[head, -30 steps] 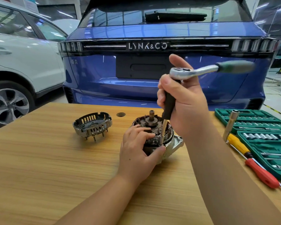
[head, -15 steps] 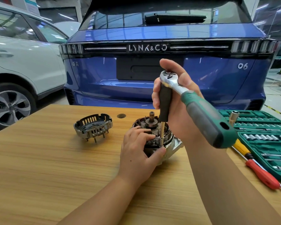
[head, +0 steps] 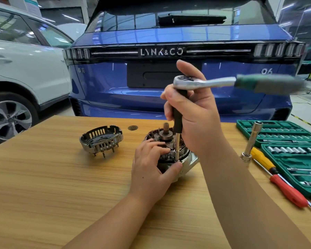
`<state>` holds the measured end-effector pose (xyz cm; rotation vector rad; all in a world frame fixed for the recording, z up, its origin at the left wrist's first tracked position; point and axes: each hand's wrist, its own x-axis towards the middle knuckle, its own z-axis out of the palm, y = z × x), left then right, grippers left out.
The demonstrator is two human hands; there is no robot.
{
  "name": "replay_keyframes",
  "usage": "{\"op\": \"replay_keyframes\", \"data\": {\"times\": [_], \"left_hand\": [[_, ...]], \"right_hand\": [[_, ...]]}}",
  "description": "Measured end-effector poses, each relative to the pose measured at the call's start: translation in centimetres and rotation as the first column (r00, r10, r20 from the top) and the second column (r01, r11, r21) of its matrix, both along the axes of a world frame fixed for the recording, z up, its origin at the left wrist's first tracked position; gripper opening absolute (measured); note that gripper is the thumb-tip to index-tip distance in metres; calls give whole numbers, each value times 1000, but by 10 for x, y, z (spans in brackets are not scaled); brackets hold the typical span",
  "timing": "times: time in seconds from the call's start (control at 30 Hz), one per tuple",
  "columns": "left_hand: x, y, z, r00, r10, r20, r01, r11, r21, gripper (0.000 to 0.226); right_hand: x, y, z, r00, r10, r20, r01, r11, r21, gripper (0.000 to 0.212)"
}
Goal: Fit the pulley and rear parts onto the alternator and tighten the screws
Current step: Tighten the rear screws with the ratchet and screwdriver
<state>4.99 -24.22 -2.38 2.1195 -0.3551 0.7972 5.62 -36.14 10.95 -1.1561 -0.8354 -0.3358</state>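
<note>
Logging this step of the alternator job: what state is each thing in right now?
Alternator: on table, shaft up, rear uncovered.
Ratchet wrench: on a vertical extension, socket down on the alternator's edge.
Right hand: grips the extension.
Left hand: steadies alternator.
Rear cover: off, beside it.
Socket case: open.

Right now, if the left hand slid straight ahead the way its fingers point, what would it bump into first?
Probably the upright steel extension bar of the ratchet; the left hand already grips the round metal alternator beside it. Depth is unclear.

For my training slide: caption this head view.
Left hand steadies the alternator while right hand works a ratchet on it.
</note>
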Motion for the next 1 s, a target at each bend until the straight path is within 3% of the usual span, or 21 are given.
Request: {"op": "replay_keyframes", "data": {"times": [0.13,0.33,0.43,0.53,0.6,0.7,0.77,0.87,0.93,1.0], "left_hand": [[-4,-1,3,999,-11,-42,10,1000,-23,49],[-2,1,3,998,-17,-55,18,1000,18,40],[-5,-1,5,999,-31,-12,30,997,-75,36],[-2,-1,1,1000,-3,-1,3,1000,-14,46],[-1,1,-1,1000,6,-13,-6,1000,5,49],[-1,0,0,1000,5,-18,-5,1000,4,50],[-1,0,1,1000,9,-11,-9,1000,-9,50],[-2,-1,2,1000,0,-10,0,1000,-18,49],[-3,-1,3,1000,-1,-15,1,1000,-18,45],[-4,-1,4,999,-5,-42,4,1000,-26,43]], "right_hand": [[8,1,-3,999,52,-4,-52,997,61,46],[11,-11,-1,899,431,-73,-426,901,74,52],[7,-8,0,943,305,-136,-295,951,89,70],[0,-2,3,985,-47,-169,62,994,90,38],[0,-1,3,965,-170,-201,190,978,82,20],[0,-3,5,966,-62,-252,83,994,75,22],[1,-5,3,981,54,-187,-37,995,93,32],[4,-1,-1,998,-51,36,50,998,29,41],[8,4,-4,992,-98,83,97,995,21,41],[10,3,-6,997,-2,82,-1,999,42,42]]}}
